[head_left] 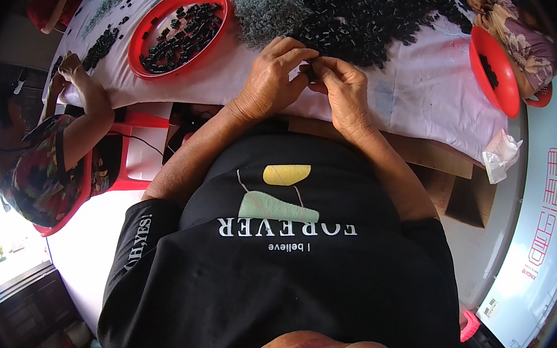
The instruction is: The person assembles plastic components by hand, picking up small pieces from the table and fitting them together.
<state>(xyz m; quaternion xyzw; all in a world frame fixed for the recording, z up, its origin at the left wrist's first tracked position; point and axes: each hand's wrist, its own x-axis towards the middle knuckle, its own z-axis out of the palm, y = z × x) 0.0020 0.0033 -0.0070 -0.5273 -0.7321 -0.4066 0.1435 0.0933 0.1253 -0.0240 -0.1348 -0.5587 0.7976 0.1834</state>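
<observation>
My left hand [274, 75] and my right hand [344, 87] meet at the near edge of a table covered in a pale cloth [410, 89]. Both pinch one small black part [308, 70] between their fingertips. Just beyond the hands lies a big heap of small black parts [370, 7], and beside it a mound of small grey springy pieces [268, 12]. My black shirt fills the lower half of the view.
A red round tray [146, 26] with black parts sits at the far left of the table. A person in a patterned top [45, 161] sits on a red chair at the left. Another person holds a red bowl [493, 72] at the right. White crumpled paper [500, 153] hangs off the table edge.
</observation>
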